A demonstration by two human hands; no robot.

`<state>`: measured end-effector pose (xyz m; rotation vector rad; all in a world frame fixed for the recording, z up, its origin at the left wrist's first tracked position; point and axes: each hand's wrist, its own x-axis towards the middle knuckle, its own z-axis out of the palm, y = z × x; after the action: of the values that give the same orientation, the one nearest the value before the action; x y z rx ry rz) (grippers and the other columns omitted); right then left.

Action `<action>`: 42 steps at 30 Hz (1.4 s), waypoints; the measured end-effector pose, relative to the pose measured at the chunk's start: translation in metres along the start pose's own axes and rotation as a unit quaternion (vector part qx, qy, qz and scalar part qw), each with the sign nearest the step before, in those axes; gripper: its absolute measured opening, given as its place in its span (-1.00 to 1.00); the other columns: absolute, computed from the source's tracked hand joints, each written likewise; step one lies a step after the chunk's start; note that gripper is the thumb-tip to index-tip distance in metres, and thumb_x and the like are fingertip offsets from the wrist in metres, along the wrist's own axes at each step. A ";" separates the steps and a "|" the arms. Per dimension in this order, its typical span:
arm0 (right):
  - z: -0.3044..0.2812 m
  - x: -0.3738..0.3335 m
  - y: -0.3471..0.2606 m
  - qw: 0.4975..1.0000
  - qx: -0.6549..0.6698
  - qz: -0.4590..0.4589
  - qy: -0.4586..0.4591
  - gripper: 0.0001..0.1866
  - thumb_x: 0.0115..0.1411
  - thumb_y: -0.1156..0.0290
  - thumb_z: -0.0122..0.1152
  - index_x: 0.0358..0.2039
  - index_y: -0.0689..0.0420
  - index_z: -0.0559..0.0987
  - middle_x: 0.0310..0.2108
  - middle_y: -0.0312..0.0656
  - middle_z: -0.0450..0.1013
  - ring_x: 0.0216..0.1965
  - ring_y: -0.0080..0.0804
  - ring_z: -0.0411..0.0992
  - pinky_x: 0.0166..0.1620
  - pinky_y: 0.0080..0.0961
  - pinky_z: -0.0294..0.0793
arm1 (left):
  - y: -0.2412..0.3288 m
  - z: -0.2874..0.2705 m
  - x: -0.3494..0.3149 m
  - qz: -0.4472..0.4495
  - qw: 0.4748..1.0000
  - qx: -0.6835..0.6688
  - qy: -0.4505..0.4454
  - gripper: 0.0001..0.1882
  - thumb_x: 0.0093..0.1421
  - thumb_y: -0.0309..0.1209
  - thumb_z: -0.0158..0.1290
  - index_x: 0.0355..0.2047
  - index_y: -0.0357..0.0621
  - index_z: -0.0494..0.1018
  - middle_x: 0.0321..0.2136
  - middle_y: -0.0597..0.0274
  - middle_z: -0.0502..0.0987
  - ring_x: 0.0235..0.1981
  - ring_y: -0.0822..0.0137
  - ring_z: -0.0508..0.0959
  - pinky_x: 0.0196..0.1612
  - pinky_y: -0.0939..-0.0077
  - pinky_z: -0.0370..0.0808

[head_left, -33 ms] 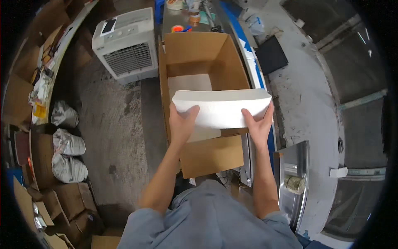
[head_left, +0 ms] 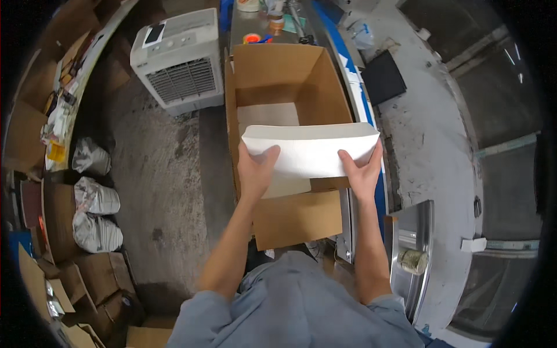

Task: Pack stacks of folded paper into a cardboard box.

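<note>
A thick white stack of what look like paper sheets [head_left: 310, 152] spans the space between my hands, its long sides running left to right and sagging slightly. My left hand [head_left: 257, 171] grips its left end, thumb on the near face. At the other end my right hand [head_left: 362, 174] holds it the same way. Both hands' other fingers are mostly hidden behind the stack. Below it is an open cardboard box [head_left: 278, 64], tall-walled, with a near flap [head_left: 299, 219] folded outward. Pale flat material [head_left: 270, 114] lies inside the box, partly covered by the stack.
A grey air cooler [head_left: 180, 64] stands on the floor left of the box. Tape rolls [head_left: 252, 38] and tools lie on the bench beyond. Stuffed silvery bags [head_left: 98, 232] and cartons line the far left. At right are a black panel [head_left: 384, 77] and a metal tray [head_left: 420, 232].
</note>
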<state>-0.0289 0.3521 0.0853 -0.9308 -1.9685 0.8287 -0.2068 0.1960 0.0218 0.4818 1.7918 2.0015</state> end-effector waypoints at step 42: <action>0.222 -0.107 0.473 0.808 -0.190 0.421 -0.367 -0.06 -0.04 0.07 0.48 0.22 0.33 0.25 0.13 0.12 0.39 0.16 -0.02 0.38 0.21 -0.22 0.36 | -0.475 -0.028 0.008 -0.516 0.774 0.360 0.072 -0.29 0.21 -0.10 0.07 0.24 -0.31 0.23 0.14 -0.19 0.41 0.17 -0.11 0.40 0.21 0.15 0.33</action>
<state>-0.0256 0.4594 -0.4370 -2.0491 -2.4075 1.4780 -0.1939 0.2191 -0.4535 -0.4403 2.1546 0.5809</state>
